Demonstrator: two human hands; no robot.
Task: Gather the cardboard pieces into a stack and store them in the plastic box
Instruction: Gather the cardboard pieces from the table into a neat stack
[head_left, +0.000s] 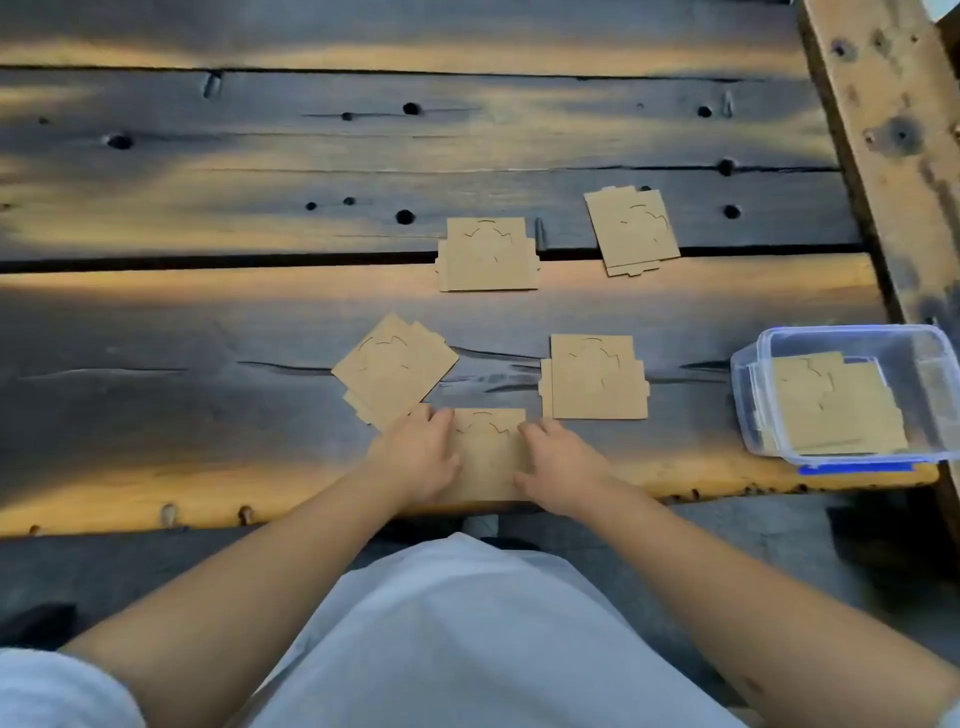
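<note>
Resting on the near cardboard piece at the table's front edge, the left hand and right hand press its sides with relaxed fingers; right of it, the plastic box holds cardboard.

Both bare forearms reach forward from the bottom corners and converge toward the middle. Left hand lies palm down, back of hand up, fingers extended forward and close together, lying flat, thumb on the inner side pointing toward the other hand. Right hand mirrors it: palm down, fingers angled forward and slightly inward, fairly straight, thumb tucked at the inner edge. The two hands sit near each other, apart, at about the same height, wrists straight in line with the forearms. Neither hand shows curled fingers. Short light sleeves visible at the bottom corners, upper arms out of frame.
</note>
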